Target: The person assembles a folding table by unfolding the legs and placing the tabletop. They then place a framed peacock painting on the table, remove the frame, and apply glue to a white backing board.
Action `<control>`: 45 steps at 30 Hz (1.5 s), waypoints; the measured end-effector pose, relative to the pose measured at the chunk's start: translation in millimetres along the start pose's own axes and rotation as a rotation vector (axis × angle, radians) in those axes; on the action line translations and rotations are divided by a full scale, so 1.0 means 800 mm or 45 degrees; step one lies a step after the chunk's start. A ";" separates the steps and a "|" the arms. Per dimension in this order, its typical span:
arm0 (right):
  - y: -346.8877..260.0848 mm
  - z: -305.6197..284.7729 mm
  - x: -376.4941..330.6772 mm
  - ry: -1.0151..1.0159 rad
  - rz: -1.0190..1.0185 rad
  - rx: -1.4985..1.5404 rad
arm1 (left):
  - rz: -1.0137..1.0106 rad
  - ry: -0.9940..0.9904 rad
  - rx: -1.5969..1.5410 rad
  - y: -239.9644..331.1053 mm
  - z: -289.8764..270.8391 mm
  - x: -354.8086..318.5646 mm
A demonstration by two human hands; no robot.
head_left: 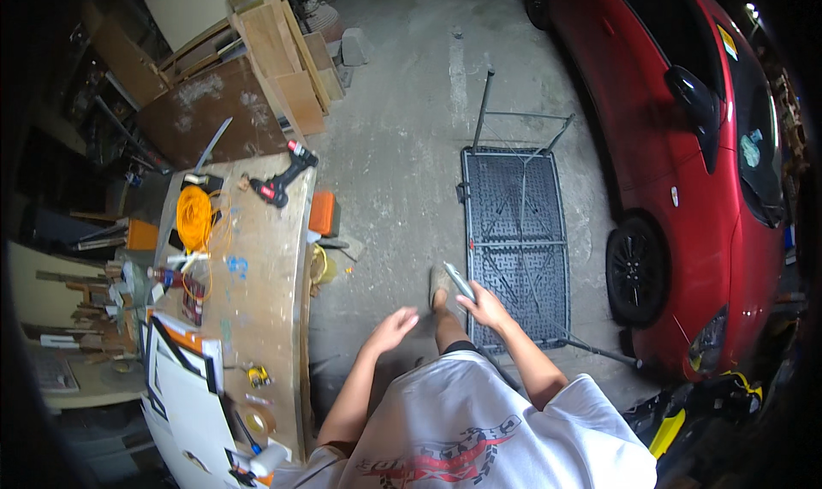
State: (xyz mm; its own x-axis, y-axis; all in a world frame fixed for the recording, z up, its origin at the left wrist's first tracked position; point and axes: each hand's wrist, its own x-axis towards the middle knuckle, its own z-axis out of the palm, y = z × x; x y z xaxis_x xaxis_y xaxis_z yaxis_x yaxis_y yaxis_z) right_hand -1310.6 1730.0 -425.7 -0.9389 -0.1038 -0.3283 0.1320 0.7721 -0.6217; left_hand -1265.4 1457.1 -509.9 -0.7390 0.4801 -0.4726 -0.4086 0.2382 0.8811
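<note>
My right hand (488, 307) is closed around a slim grey object (459, 278) with a narrow tip that points forward and left; its exact kind is too small to make out. My left hand (396, 328) hangs free in front of my body, fingers loosely stretched, with nothing visible in it. Just right of my right hand, a dark folding table (518, 193) lies upside down on the floor. Its textured underside faces up, and metal legs (485, 104) stick out at its far and near ends.
A wooden workbench (265, 318) on my left carries a cordless drill (287, 174), a coil of orange cord (193, 218) and a tape measure (258, 376). Wood boards (274, 52) lean beyond it. A red car (685, 146) stands on the right; an orange box (324, 213) sits beside the bench.
</note>
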 end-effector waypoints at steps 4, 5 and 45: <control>0.105 -0.027 0.079 -0.139 0.777 0.290 | -0.538 0.239 0.348 -0.129 -0.073 0.016; 0.124 -0.037 0.100 -0.176 0.821 0.279 | -0.686 0.322 0.289 -0.142 -0.083 0.004; 0.446 -0.666 1.011 0.704 1.852 -0.153 | 0.558 -0.710 1.238 0.710 -0.707 1.557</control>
State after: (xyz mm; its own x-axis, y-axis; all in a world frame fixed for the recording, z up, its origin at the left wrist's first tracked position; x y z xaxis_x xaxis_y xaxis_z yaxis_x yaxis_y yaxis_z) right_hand -2192.1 2255.9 -534.2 -0.0309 0.9637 -0.2653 0.9974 0.0468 0.0539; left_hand -2721.0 1712.8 -609.6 -0.2831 0.9213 -0.2668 0.5712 0.3854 0.7247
